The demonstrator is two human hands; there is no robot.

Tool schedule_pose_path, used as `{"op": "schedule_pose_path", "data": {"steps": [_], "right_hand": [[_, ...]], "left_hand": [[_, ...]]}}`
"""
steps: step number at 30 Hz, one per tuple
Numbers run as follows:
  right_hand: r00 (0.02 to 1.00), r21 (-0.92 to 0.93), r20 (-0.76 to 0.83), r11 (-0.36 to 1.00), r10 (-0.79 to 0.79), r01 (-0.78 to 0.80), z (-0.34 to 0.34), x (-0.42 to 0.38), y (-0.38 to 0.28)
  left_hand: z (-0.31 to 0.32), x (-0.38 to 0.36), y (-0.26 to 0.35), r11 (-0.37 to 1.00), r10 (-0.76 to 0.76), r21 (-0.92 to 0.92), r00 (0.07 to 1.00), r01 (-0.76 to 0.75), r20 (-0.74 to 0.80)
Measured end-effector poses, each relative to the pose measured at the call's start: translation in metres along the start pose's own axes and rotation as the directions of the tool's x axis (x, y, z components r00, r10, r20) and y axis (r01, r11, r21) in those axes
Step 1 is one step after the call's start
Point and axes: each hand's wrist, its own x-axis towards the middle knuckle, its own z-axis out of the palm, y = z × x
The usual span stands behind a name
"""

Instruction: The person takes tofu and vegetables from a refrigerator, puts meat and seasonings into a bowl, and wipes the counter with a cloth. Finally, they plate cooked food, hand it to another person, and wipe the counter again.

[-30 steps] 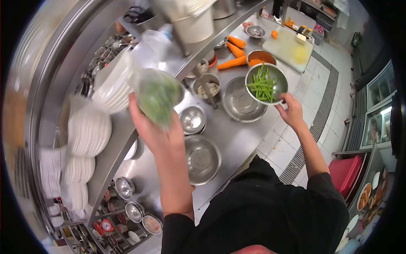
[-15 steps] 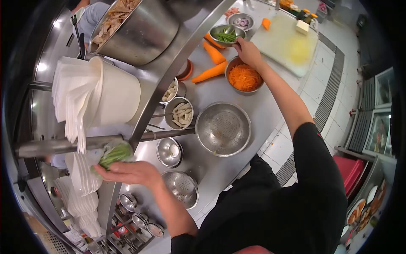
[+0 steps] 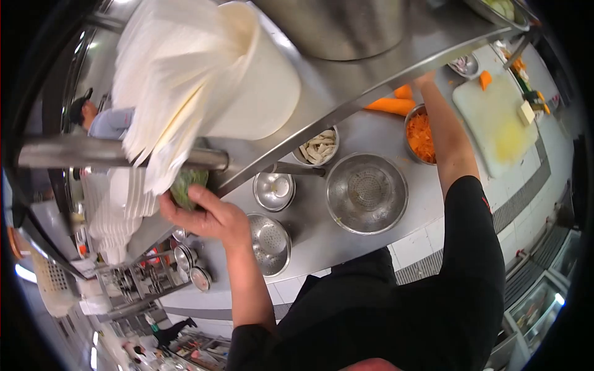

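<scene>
My left hand [image 3: 207, 213] holds a bundle of green vegetables [image 3: 189, 185] in clear wrap, just under the metal shelf and beside stacked white containers [image 3: 117, 210]. My right arm reaches over a bowl of shredded carrot [image 3: 421, 137]; my right hand [image 3: 424, 80] is mostly hidden by the shelf edge, so its fingers do not show. Whole carrots [image 3: 391, 106] lie next to it. A perforated metal bowl [image 3: 366, 193] stands on the steel counter between my arms, with a bowl of white pieces [image 3: 318, 147] behind it.
The steel shelf [image 3: 371, 86] crosses above the counter, carrying a white tub [image 3: 266, 86] with napkins and a large pot [image 3: 340, 25]. A cutting board [image 3: 495, 123] lies at the right. Small metal bowls [image 3: 273, 190] and a colander [image 3: 269, 244] stand nearer. A person [image 3: 102, 117] is beyond the shelf.
The view has shifted, so the shelf and tub look larger and closer. The shelf now hides my right hand and the green bean bowl it was at. My left hand still holds the wrapped greens.
</scene>
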Motion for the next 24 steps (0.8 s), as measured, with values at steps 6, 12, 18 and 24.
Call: {"op": "schedule_pose_path", "data": {"steps": [6,12,18,24], "right_hand": [[0.970,-0.147,-0.046,0.962,-0.239,0.230,0.021,0.018,0.010],[0.882,-0.421,0.463,0.854,-0.087,0.305,-0.008,-0.010,-0.012],[0.790,-0.312,0.594,0.860,-0.155,0.404,-0.035,-0.062,-0.063],[0.781,0.268,0.233,0.810,-0.579,0.521,-0.107,-0.276,-0.163]], "left_hand": [[-0.012,0.008,-0.008,0.995,0.050,0.078,0.991,-0.060,0.126],[-0.081,-0.025,-0.028,0.961,0.260,-0.113,0.964,-0.252,0.055],[-0.202,-0.094,-0.109,0.983,-0.161,0.140,0.919,0.118,0.359],[-0.299,-0.147,-0.199,0.833,-0.544,0.242,0.815,0.497,0.199]]}}
